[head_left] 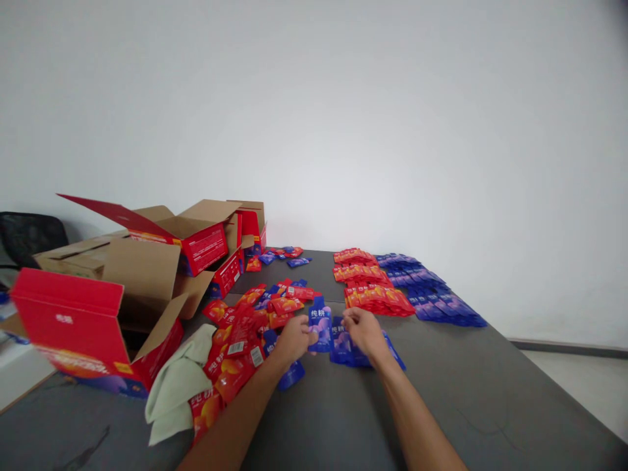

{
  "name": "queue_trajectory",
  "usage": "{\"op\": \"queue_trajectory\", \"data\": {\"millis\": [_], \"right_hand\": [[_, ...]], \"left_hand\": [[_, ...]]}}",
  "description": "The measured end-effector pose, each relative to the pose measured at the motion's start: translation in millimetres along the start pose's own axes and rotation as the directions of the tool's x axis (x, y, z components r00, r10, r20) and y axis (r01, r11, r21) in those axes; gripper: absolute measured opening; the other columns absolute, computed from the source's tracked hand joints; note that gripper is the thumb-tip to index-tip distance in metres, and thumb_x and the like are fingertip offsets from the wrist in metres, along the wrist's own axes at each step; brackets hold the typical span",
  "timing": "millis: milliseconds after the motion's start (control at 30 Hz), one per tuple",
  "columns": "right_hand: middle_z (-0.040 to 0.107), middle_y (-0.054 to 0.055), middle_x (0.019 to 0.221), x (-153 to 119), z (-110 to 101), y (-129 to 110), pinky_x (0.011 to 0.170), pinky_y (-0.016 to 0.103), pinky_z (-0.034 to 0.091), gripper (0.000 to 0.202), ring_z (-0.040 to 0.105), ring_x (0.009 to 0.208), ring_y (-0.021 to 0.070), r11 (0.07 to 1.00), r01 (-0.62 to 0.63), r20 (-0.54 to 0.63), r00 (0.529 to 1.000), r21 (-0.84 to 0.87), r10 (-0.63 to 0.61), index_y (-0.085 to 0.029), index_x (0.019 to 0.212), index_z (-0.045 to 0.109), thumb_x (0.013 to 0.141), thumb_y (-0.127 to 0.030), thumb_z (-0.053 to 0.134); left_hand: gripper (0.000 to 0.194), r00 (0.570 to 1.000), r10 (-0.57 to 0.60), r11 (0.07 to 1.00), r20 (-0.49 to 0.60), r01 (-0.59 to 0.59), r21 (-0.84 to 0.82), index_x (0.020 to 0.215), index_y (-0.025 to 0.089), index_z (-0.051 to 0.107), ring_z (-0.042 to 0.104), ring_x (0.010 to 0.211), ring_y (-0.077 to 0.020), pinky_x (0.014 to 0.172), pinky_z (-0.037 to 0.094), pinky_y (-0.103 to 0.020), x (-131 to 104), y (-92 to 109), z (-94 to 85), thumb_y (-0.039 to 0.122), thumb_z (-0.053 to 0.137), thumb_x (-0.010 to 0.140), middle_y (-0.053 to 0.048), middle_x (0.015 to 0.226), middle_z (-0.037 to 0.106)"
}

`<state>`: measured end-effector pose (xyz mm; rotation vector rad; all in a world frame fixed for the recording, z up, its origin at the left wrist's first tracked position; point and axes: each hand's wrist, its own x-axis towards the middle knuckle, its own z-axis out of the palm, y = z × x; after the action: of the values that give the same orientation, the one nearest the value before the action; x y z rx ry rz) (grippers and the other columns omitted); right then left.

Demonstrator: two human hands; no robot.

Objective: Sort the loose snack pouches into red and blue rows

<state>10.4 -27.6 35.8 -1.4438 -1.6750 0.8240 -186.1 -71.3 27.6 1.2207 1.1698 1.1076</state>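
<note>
In my left hand (295,337) a blue pouch (321,327) stands upright, its printed front with white characters facing me; the fingers are closed on its left side. Just to the right, my right hand (364,330) has its fingers pinched at the top of another blue pouch (338,347). That pouch lies at the left end of a short overlapping row of blue pouches (395,353), partly hidden under the right hand and wrist. Beside my left forearm spreads a loose heap of mixed red pouches (240,337) and blue ones.
Neat rows of red pouches (375,297) and blue pouches (444,306) lie at the back right of the dark table (466,386). Open red cartons (63,327) crowd the left side. A pale green cloth (179,379) lies by the heap. A white wall (392,131) stands behind.
</note>
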Motion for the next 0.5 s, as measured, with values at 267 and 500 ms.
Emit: {"op": "queue_trajectory", "data": {"millis": [267, 500], "right_hand": [[0.066, 0.014, 0.120, -26.8, -20.8, 10.0, 0.101, 0.033, 0.040, 0.035, 0.059, 0.113, 0.0243, 0.853, 0.277, 0.170, 0.960, -0.442, -0.223, -0.014, 0.113, 0.068, 0.082, -0.019, 0.051], [0.030, 0.011, 0.155, -50.9, -20.1, 21.7, 0.117, 0.049, 0.015, 0.077, 0.023, 0.144, 0.0302, 0.830, 0.358, 0.514, 0.851, -0.427, -0.102, -0.020, 0.145, 0.040, 0.074, -0.035, 0.066]], "left_hand": [[0.025, 0.991, -0.125, 0.973, -0.050, 0.132, 0.189, 0.088, 0.012, 0.062, 0.058, 0.044, -0.0127, 0.044, 0.044, -0.021, 16.6, -35.9, 22.2, 0.016, 0.065, 0.064, 0.001, 0.060, 0.063], [0.040, 0.997, 0.070, 0.740, -0.029, -0.033, 0.671, 0.112, 0.016, 0.065, 0.068, 0.071, -0.0198, 0.066, 0.048, -0.026, 7.4, -29.6, 20.7, 0.023, 0.060, 0.073, -0.007, 0.084, 0.073]]}}
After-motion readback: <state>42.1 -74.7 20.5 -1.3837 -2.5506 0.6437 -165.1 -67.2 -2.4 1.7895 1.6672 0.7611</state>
